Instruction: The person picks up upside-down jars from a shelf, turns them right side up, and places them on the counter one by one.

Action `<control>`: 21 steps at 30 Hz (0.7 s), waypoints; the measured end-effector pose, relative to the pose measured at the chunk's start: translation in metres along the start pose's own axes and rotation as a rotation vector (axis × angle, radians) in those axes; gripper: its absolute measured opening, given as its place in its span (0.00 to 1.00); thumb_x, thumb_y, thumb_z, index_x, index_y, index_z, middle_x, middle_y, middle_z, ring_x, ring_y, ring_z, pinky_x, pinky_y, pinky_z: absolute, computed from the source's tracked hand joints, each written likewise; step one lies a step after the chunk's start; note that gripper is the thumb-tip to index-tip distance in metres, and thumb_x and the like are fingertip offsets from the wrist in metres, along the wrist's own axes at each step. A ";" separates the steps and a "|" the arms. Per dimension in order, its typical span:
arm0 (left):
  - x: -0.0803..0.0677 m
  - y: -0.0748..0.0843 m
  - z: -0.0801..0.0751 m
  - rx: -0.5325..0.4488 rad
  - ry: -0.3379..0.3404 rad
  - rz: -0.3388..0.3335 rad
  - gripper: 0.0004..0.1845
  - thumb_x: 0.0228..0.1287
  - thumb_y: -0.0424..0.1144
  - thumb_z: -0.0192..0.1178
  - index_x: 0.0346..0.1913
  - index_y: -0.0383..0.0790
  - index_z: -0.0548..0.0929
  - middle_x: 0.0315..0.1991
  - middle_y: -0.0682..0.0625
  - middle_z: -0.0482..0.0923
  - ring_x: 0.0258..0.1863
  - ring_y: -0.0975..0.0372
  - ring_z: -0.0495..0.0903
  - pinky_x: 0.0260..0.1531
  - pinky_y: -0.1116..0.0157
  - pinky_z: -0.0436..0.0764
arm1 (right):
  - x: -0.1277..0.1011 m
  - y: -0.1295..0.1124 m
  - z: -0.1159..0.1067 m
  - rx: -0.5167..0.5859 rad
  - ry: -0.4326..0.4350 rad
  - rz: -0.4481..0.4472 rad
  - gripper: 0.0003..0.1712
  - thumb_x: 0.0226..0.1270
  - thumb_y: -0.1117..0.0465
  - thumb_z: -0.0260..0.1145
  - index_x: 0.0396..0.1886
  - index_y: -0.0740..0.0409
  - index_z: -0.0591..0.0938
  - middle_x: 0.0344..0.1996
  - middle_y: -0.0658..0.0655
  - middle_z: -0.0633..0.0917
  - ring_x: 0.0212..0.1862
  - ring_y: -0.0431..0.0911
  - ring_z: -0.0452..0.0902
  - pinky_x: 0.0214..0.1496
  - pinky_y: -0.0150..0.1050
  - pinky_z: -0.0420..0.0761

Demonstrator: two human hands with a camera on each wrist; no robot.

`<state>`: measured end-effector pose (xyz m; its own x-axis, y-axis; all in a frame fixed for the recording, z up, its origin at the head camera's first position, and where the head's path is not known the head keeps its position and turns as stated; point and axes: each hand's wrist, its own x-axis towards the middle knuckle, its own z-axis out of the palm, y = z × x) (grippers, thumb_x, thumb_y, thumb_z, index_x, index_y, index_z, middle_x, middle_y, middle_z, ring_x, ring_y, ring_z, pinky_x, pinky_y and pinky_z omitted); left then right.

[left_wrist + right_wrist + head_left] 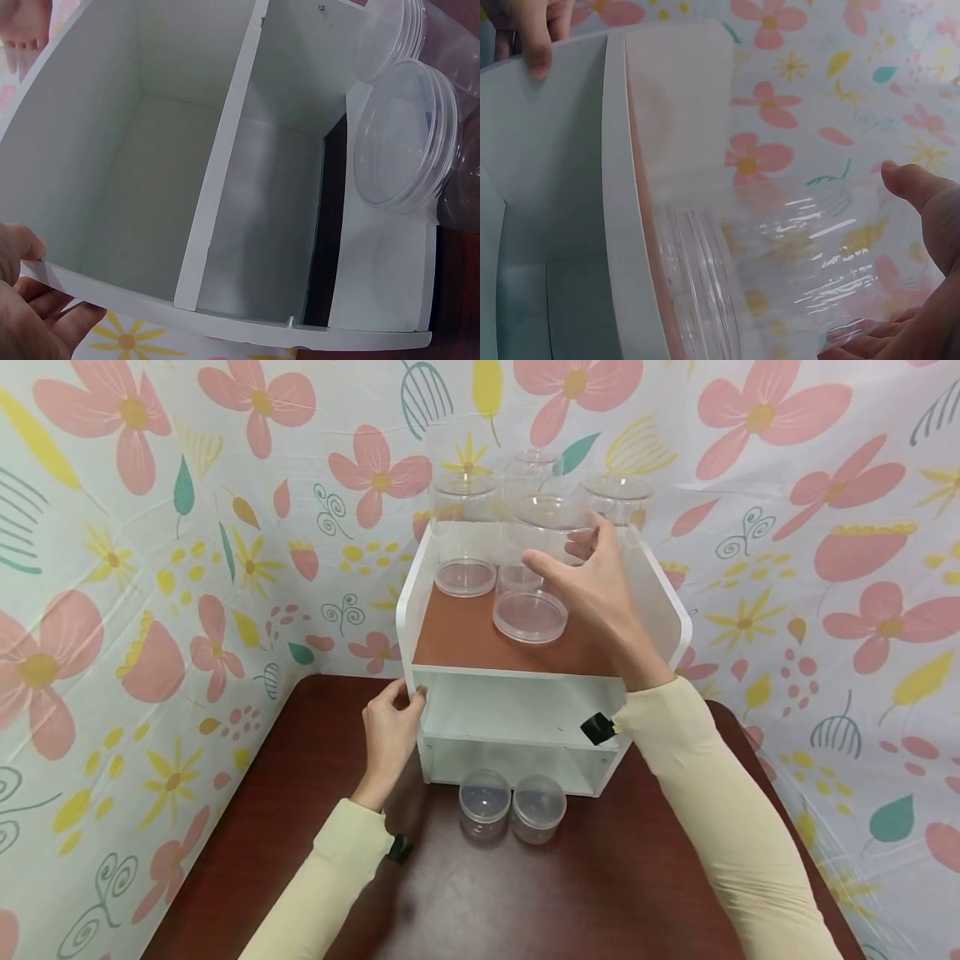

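A clear plastic jar (530, 617) stands on the brown top of a white shelf unit (517, 742), near its front edge. My right hand (592, 581) is beside its upper part, thumb and fingers spread around it. In the right wrist view the thumb (904, 180) looks apart from the jar wall, while the fingers (877, 341) lie close against it; contact is hard to tell. My left hand (392, 727) grips the front edge of the unit's left side panel, thumb inside and fingers outside, as the left wrist view shows.
More clear jars stand on the top: one at the left (465, 578), one at the right (618, 489) and one behind. Two short clear jars (484, 806) (538, 810) stand side by side on the dark red table (480, 902) before the unit. A flowered cloth (262, 527) hangs behind.
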<state>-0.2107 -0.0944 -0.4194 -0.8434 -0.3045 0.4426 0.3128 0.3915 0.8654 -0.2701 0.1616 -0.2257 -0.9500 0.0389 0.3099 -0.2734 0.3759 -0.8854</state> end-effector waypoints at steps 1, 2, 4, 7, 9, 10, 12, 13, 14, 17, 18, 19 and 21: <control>0.000 0.000 0.000 -0.002 -0.002 -0.003 0.11 0.71 0.38 0.66 0.49 0.34 0.89 0.31 0.44 0.86 0.25 0.55 0.77 0.24 0.65 0.71 | -0.003 0.000 -0.002 0.009 0.003 -0.008 0.63 0.54 0.38 0.79 0.82 0.47 0.53 0.68 0.56 0.70 0.69 0.44 0.69 0.69 0.39 0.70; 0.000 0.000 0.000 -0.003 -0.003 -0.003 0.11 0.72 0.38 0.66 0.49 0.34 0.89 0.31 0.44 0.86 0.25 0.54 0.77 0.23 0.65 0.70 | -0.005 0.001 -0.004 0.020 0.004 -0.015 0.62 0.55 0.39 0.79 0.82 0.46 0.54 0.67 0.57 0.70 0.69 0.45 0.70 0.69 0.40 0.71; 0.000 -0.001 0.000 -0.008 -0.003 -0.003 0.11 0.72 0.38 0.66 0.49 0.34 0.89 0.31 0.44 0.86 0.24 0.54 0.76 0.23 0.65 0.70 | -0.010 0.001 -0.008 0.036 0.012 -0.033 0.59 0.56 0.41 0.79 0.81 0.47 0.57 0.66 0.58 0.71 0.67 0.47 0.72 0.68 0.41 0.73; 0.000 -0.002 0.001 -0.007 -0.003 0.005 0.12 0.72 0.37 0.66 0.50 0.33 0.89 0.30 0.45 0.86 0.24 0.56 0.76 0.23 0.66 0.70 | -0.019 0.001 -0.015 0.057 0.019 -0.037 0.57 0.56 0.44 0.80 0.80 0.47 0.59 0.65 0.58 0.72 0.66 0.49 0.74 0.68 0.42 0.74; 0.001 -0.002 0.001 -0.007 -0.006 0.011 0.12 0.72 0.37 0.66 0.50 0.32 0.89 0.30 0.45 0.85 0.25 0.57 0.77 0.23 0.65 0.71 | -0.025 0.001 -0.021 0.054 0.026 -0.038 0.56 0.56 0.44 0.80 0.80 0.45 0.60 0.64 0.57 0.74 0.65 0.49 0.76 0.67 0.41 0.75; 0.001 -0.002 0.001 -0.007 -0.008 0.013 0.12 0.72 0.37 0.66 0.50 0.32 0.89 0.30 0.45 0.85 0.25 0.57 0.77 0.24 0.65 0.72 | -0.028 0.001 -0.024 0.050 0.027 -0.039 0.55 0.57 0.45 0.80 0.80 0.44 0.60 0.63 0.57 0.74 0.64 0.49 0.76 0.67 0.41 0.75; 0.000 -0.002 0.001 -0.006 -0.010 0.014 0.12 0.72 0.37 0.66 0.50 0.32 0.89 0.30 0.45 0.85 0.25 0.58 0.77 0.24 0.65 0.72 | -0.034 0.000 -0.029 0.044 0.022 -0.040 0.54 0.57 0.45 0.79 0.80 0.41 0.61 0.63 0.55 0.75 0.64 0.49 0.77 0.66 0.41 0.76; 0.001 -0.002 0.001 -0.005 -0.009 0.014 0.12 0.72 0.37 0.66 0.50 0.32 0.89 0.30 0.46 0.85 0.26 0.58 0.77 0.24 0.64 0.72 | -0.037 0.000 -0.032 0.031 0.020 -0.041 0.54 0.58 0.45 0.79 0.80 0.40 0.61 0.62 0.55 0.76 0.64 0.49 0.77 0.66 0.42 0.76; 0.001 -0.002 0.001 -0.004 -0.008 0.013 0.12 0.72 0.37 0.66 0.50 0.32 0.89 0.30 0.46 0.85 0.26 0.58 0.77 0.25 0.64 0.72 | -0.040 0.000 -0.034 0.035 0.014 -0.047 0.53 0.58 0.45 0.79 0.80 0.39 0.61 0.62 0.55 0.76 0.64 0.49 0.77 0.65 0.43 0.76; 0.001 -0.003 0.001 -0.001 -0.003 0.013 0.12 0.71 0.37 0.66 0.49 0.33 0.89 0.30 0.46 0.86 0.26 0.59 0.77 0.25 0.65 0.72 | -0.048 -0.001 -0.040 0.027 -0.001 -0.069 0.52 0.60 0.46 0.79 0.80 0.38 0.61 0.62 0.57 0.77 0.64 0.50 0.78 0.65 0.44 0.77; 0.001 -0.003 0.001 0.000 -0.001 0.013 0.11 0.71 0.37 0.66 0.49 0.33 0.89 0.31 0.46 0.86 0.27 0.59 0.77 0.25 0.65 0.73 | -0.051 -0.001 -0.042 0.027 -0.004 -0.070 0.52 0.61 0.47 0.78 0.80 0.38 0.61 0.62 0.58 0.77 0.64 0.50 0.78 0.65 0.44 0.77; 0.001 -0.003 0.001 0.000 0.000 0.015 0.11 0.71 0.37 0.66 0.49 0.33 0.89 0.31 0.45 0.86 0.27 0.59 0.77 0.26 0.65 0.73 | -0.053 -0.001 -0.043 0.028 -0.005 -0.076 0.51 0.61 0.48 0.78 0.80 0.38 0.61 0.62 0.58 0.78 0.64 0.51 0.78 0.64 0.43 0.77; 0.001 -0.003 0.001 -0.002 0.003 0.016 0.11 0.71 0.37 0.66 0.49 0.33 0.89 0.31 0.45 0.86 0.27 0.59 0.78 0.25 0.65 0.73 | -0.057 -0.002 -0.046 0.044 -0.006 -0.092 0.50 0.62 0.50 0.78 0.80 0.38 0.62 0.62 0.58 0.78 0.62 0.50 0.79 0.63 0.40 0.78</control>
<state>-0.2130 -0.0953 -0.4220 -0.8369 -0.3014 0.4568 0.3269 0.3941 0.8590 -0.2082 0.2009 -0.2258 -0.9212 0.0007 0.3891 -0.3662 0.3366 -0.8675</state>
